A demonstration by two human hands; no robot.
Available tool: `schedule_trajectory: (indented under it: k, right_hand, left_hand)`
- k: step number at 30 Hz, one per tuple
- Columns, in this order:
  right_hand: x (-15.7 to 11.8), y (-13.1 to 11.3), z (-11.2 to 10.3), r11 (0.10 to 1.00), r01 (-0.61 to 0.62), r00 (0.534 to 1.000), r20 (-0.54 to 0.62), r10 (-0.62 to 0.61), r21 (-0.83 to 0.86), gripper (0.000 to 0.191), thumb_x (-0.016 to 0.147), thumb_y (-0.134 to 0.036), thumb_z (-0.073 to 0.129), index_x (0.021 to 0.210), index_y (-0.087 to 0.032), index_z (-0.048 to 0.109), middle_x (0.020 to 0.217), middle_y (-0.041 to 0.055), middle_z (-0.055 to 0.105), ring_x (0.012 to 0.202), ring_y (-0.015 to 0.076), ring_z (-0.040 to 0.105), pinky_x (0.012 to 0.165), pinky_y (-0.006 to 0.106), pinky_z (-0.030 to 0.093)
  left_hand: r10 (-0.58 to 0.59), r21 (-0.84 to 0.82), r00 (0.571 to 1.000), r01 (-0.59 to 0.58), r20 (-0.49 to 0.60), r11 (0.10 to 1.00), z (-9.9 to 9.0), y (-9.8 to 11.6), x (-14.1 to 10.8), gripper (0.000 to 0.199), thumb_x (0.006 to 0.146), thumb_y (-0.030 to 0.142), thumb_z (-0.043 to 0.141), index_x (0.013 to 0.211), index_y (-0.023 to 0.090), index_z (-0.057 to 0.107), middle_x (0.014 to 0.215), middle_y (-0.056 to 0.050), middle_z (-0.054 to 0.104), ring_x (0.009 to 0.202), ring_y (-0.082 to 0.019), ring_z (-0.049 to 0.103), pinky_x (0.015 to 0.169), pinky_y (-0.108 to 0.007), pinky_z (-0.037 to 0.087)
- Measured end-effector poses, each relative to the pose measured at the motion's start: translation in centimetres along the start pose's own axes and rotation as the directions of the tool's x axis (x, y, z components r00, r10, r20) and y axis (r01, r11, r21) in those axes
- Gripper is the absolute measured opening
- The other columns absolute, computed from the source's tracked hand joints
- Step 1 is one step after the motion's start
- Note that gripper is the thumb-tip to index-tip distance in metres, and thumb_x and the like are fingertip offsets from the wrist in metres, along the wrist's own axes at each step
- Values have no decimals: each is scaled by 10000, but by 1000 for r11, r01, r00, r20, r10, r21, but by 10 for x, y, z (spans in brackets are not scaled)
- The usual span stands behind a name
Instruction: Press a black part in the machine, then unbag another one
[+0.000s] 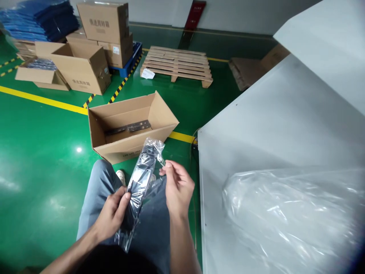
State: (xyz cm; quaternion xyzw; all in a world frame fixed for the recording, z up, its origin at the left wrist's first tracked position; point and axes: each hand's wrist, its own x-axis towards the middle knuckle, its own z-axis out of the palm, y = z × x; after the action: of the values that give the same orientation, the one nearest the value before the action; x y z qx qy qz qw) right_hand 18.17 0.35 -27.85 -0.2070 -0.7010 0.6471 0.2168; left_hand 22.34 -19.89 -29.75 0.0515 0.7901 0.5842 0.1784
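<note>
A long dark flat part in a clear plastic bag slants across my lap. My left hand is closed round its left edge, thumb on top. My right hand pinches a loose edge of the clear plastic near the upper end, between thumb and fingers. Just beyond the bagged part stands an open cardboard box on the floor. Inside it lie dark flat parts, some under shiny plastic. The exact kind of the bagged part is hard to make out through the glare.
On the right a grey-white work surface bears a large clear plastic bag. Further off are a wooden pallet, another open carton, stacked closed cartons and a blue stack of sheets. Yellow lines cross the green floor.
</note>
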Motion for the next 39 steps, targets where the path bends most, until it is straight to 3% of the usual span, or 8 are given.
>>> schedule_trajectory:
  k: [6, 10, 14, 20, 24, 28, 34, 39]
  right_hand:
    - [-2, 3, -5, 997, 36, 997, -68, -41, -65, 396, 919, -559, 726, 1064, -195, 776, 892, 74, 790, 779, 205, 761, 753, 348, 651]
    - [-3, -5, -2, 980, 141, 990, 36, -137, -142, 357, 912, -484, 754, 1184, -254, 776, 1020, 63, 798, 905, 210, 758, 847, 358, 635]
    - [0, -9, -2, 965, 181, 983, 44, -176, -191, 196, 923, -380, 690, 993, -249, 818, 934, 52, 799, 820, 204, 741, 783, 347, 624]
    - [4, 9, -3, 997, -57, 994, -93, 53, -43, 180, 765, -363, 727, 853, -213, 775, 767, 28, 749, 672, 186, 691, 663, 314, 599]
    - [8, 24, 4, 936, -241, 967, -19, 254, 258, 156, 688, -365, 732, 748, -231, 679, 657, -44, 623, 546, 120, 553, 686, 331, 622]
    - [8, 27, 5, 901, -276, 961, 72, 268, 335, 179, 678, -370, 711, 721, -239, 597, 656, -53, 556, 579, 120, 552, 720, 346, 636]
    - [-3, 19, -7, 900, -345, 928, 239, 285, 267, 504, 849, -675, 689, 1088, -231, 684, 870, 18, 668, 686, 172, 659, 670, 363, 634]
    - [-28, 5, -14, 973, -230, 911, 357, 206, 24, 499, 956, -603, 680, 1290, -235, 730, 681, -41, 565, 579, 124, 555, 566, 266, 536]
  left_hand:
    - [-52, -70, 999, 52, -4, 996, -9, -7, -4, 472, 1080, 581, 424, 841, 203, 578, 765, 2, 568, 749, -173, 510, 738, -290, 424]
    - [-20, 22, 1000, 20, 14, 1000, -9, -6, -6, 441, 1077, 561, 435, 880, 204, 602, 718, 15, 559, 665, -158, 484, 673, -286, 392]
    - [-7, 103, 1000, 5, 20, 995, -8, -4, -8, 378, 1073, 525, 464, 930, 214, 625, 674, 29, 564, 596, -151, 470, 656, -287, 393]
    - [-47, -30, 997, 48, 57, 998, -12, 0, -11, 528, 1043, 655, 458, 825, 207, 633, 745, -20, 623, 722, -186, 555, 714, -298, 448]
    - [-248, -297, 968, 249, 41, 922, -10, -2, -15, 696, 840, 863, 623, 684, 185, 603, 726, -36, 630, 731, -179, 550, 728, -297, 490]
    - [-499, -502, 865, 455, 52, 735, -6, -9, -16, 773, 620, 939, 742, 646, 181, 592, 533, -4, 554, 491, -118, 440, 514, -269, 419]
    - [-420, -578, 858, 510, 295, 637, -4, -5, -6, 751, 665, 879, 775, 831, 151, 706, 565, -21, 620, 401, -116, 478, 409, -251, 388]
    - [-364, -558, 876, 482, 315, 676, 0, -5, 3, 694, 836, 804, 676, 904, 116, 742, 614, -59, 646, 470, -135, 533, 458, -254, 419]
